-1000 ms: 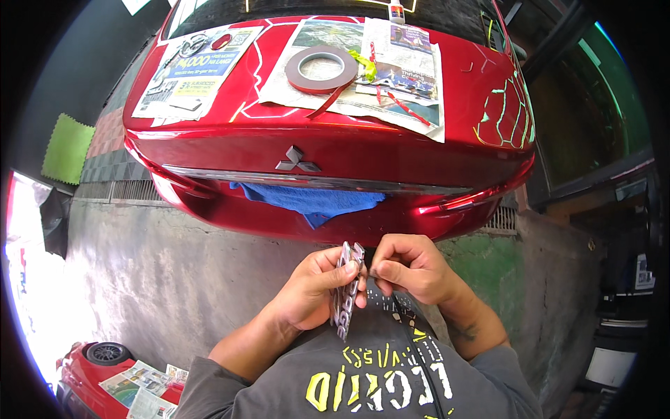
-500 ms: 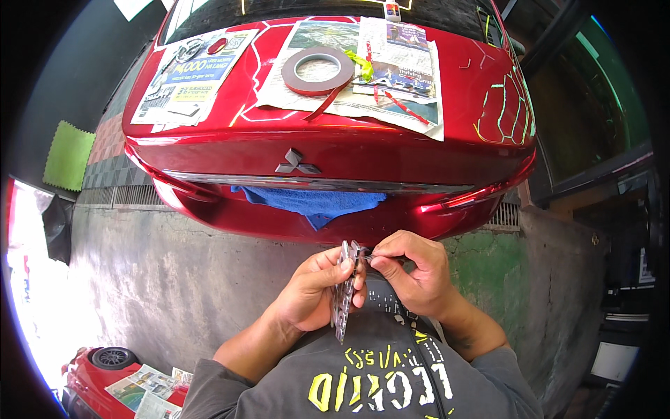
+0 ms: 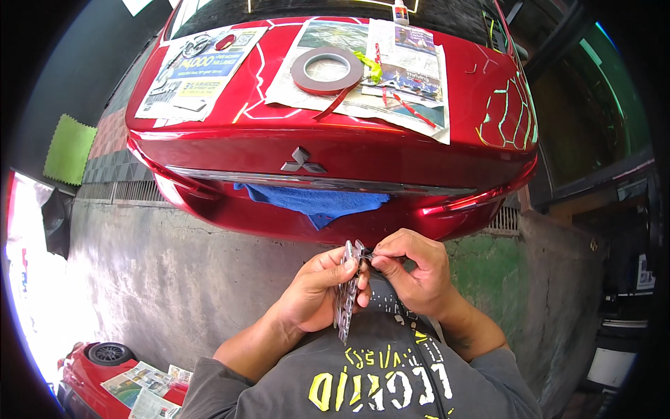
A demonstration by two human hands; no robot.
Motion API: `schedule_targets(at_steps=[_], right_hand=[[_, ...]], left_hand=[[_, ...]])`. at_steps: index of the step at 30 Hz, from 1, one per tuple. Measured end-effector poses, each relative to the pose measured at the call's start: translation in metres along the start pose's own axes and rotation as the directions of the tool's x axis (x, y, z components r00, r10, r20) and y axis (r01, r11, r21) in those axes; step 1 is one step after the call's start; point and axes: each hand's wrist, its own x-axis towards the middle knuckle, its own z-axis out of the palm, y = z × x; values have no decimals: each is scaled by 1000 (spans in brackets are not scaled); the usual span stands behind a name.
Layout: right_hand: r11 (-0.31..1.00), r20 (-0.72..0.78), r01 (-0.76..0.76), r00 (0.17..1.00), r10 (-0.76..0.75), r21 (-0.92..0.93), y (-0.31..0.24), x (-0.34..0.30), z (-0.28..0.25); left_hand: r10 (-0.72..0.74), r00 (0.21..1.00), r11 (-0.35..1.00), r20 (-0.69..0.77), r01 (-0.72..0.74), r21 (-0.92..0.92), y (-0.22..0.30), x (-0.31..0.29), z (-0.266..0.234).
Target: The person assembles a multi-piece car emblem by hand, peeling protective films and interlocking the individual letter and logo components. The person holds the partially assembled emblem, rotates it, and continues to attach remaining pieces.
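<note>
In front of my chest, my left hand (image 3: 322, 288) is closed around a thin, shiny, silvery-dark strip with cut-out shapes (image 3: 345, 304). It is held nearly edge-on and upright, with my thumb on its near face and my fingers behind. At the strip's upper end, my right hand (image 3: 417, 274) pinches thumb and forefinger together. Something small and dark sits at those fingertips, too small to name. Beyond both hands is the rear of a red car (image 3: 230, 150) with a dark three-part emblem (image 3: 303, 160) on its trunk lid.
A blue cloth (image 3: 317, 204) hangs below the trunk edge. Newspapers (image 3: 293, 84) on the lid bear a roll of red-backed tape (image 3: 299, 78) and red strips. A small white bottle (image 3: 400, 12) stands near the rear window. A second red car part (image 3: 87, 377) lies lower left.
The view has shifted slightly, so the car sits a little further right. Both hands keep nearly the same hold, with only slight movement at the right fingertips.
</note>
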Motion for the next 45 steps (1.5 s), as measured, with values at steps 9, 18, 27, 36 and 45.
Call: schedule_targets(at_steps=[9, 18, 27, 36, 45], right_hand=[[1000, -2, -1, 1000, 1, 13, 0, 1, 1], [999, -18, 34, 999, -34, -7, 2, 0, 1], [998, 15, -63, 998, 63, -6, 2, -2, 4], [963, 159, -210, 970, 184, 167, -3, -1, -8], [543, 464, -592, 805, 369, 596, 5, -14, -27]], left_hand=[[15, 1000, 1000, 17, -14, -23, 0, 0, 1], [-30, 999, 997, 35, 32, -67, -2, 2, 0], [-12, 1000, 999, -2, 12, 51, 4, 5, 0], [25, 1000, 979, 13, -27, 202, 2, 3, -4], [31, 998, 973, 47, -41, 229, -1, 6, 2]])
